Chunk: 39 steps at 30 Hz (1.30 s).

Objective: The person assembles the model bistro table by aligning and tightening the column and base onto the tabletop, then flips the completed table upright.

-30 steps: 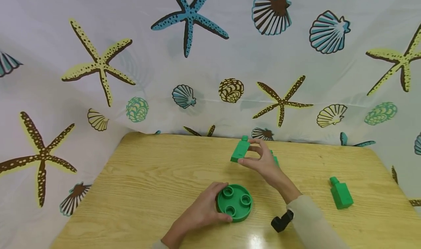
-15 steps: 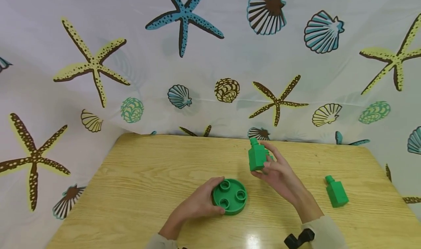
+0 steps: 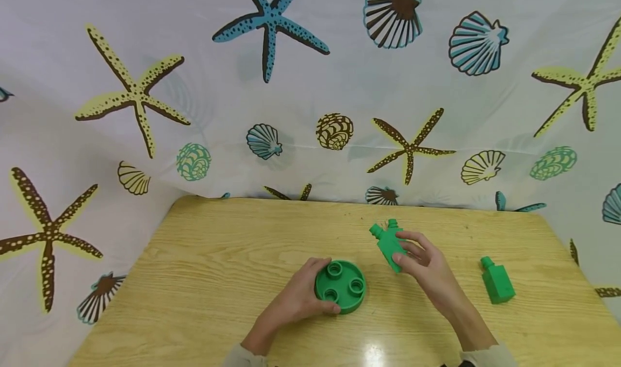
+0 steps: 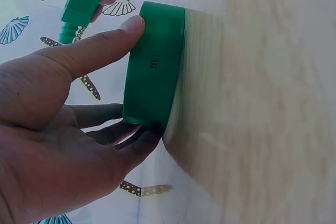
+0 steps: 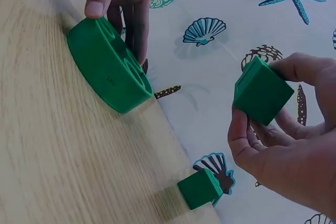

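My left hand (image 3: 302, 296) grips a round green base (image 3: 345, 290) from its left side, thumb at the near rim and fingers round the far side. Three ring-shaped sockets stand up inside its rim. With thumb and fingertips, my right hand (image 3: 433, 272) holds a green bottle-shaped block (image 3: 390, 249) above the table, right of the base. Its ridged neck tilts up and left. The right wrist view shows the square bottom of this held block (image 5: 264, 92). Behind it stands a similar green block (image 3: 393, 224), partly hidden in the head view.
A third green block (image 3: 498, 285) with a neck stands on the right side of the wooden table (image 3: 233, 248). A white cloth (image 3: 310, 95) printed with starfish and shells hangs behind the table and at its sides.
My right hand has moved the block to the right and turned it, showing different faces along the way. My left hand keeps its grip on the base.
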### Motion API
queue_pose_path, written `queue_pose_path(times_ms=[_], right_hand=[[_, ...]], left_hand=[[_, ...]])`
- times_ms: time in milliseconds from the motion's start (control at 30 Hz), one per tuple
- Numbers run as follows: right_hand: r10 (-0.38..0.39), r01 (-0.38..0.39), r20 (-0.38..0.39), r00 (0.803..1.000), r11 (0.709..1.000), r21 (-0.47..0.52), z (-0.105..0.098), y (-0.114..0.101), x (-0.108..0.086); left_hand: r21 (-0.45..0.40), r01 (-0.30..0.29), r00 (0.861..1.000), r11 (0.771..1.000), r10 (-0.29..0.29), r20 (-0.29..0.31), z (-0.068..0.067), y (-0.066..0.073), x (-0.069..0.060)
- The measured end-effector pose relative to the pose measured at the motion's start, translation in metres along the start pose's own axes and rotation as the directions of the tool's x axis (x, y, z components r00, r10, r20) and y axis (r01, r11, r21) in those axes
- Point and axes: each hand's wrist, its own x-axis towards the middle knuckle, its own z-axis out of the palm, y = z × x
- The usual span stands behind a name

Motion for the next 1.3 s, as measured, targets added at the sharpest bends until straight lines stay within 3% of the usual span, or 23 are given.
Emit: queue_pose_path(times_ms=[167, 467, 633, 1100, 1300], right_hand=[[-0.094, 0.085, -0.044, 0.995, 0.983, -0.163, -0.002, -0.001, -0.007], [-0.234, 0.213, -0.099, 0.967, 0.960, -0.183, -0.001, 0.003, -0.006], [-0.310, 0.289, -0.072, 0.948, 0.933, -0.215, 0.008, 0.010, -0.005], [-0.330, 0.311, -0.054, 0.942, 0.924, -0.223, 0.026, 0.021, -0.002], [-0.394, 0.374, -0.013, 0.919, 0.881, -0.290, 0.034, 0.024, -0.002]], left_hand=[[-0.020, -0.024, 1.000, 1.000, 0.024, 0.007, -0.001, 0.001, 0.001], [0.000, -0.023, 1.000, 1.000, 0.023, -0.009, -0.001, 0.002, 0.005], [-0.007, -0.016, 1.000, 1.000, 0.016, -0.014, -0.002, 0.000, 0.005], [-0.039, -0.028, 0.999, 0.999, 0.027, -0.023, 0.000, -0.003, 0.004], [-0.033, -0.030, 0.999, 0.999, 0.029, -0.018, 0.001, -0.004, 0.003]])
